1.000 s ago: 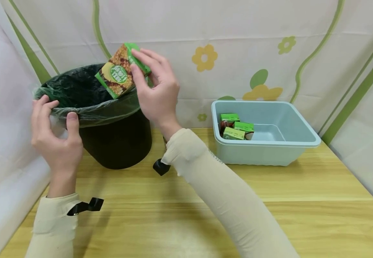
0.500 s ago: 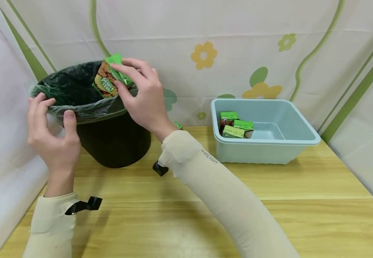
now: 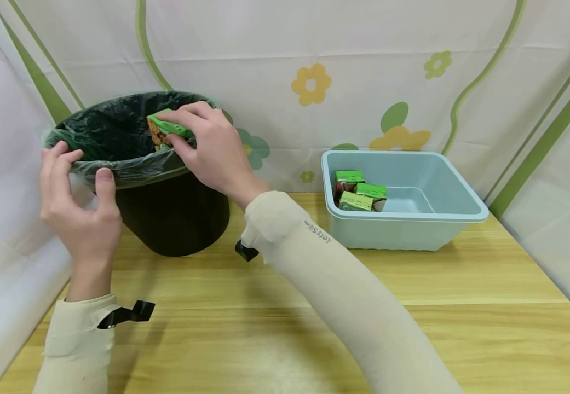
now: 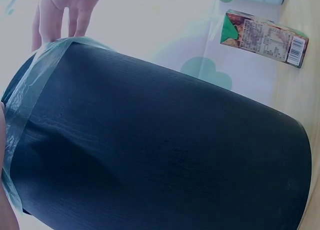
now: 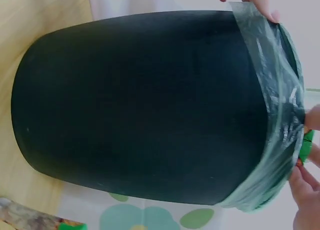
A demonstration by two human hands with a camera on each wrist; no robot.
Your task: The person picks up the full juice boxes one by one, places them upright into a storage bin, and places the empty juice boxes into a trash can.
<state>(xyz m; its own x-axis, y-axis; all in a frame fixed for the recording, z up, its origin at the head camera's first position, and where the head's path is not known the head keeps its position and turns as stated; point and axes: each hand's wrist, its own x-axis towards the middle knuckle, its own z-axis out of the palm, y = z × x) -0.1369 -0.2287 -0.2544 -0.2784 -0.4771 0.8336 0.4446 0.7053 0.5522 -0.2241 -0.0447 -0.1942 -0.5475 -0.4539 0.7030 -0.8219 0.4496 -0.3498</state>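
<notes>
In the head view my right hand [image 3: 216, 150] pinches a green-topped brown drink carton [image 3: 168, 127] between thumb and fingers. The carton is partly inside the mouth of a black trash can [image 3: 176, 213], its lower part hidden behind the rim. A thin dark green bag [image 3: 117, 131] lines the can and folds over its edge. My left hand [image 3: 82, 202] grips the bag-covered rim at the left, thumb in front and fingers over the edge. The right wrist view shows the carton's green end [image 5: 306, 145] just above the liner, between the right fingers [image 5: 302, 187].
On the wooden table [image 3: 285, 328], a pale blue tub [image 3: 408, 232] stands at the right with several cartons [image 3: 356, 201] at its left end. Another carton [image 4: 265, 37] rests behind the can in the left wrist view. Patterned curtains [image 3: 265, 33] enclose the table.
My right hand has moved left and down with the drink carton, from above the trash can's rim into its mouth. My left hand keeps its hold on the rim.
</notes>
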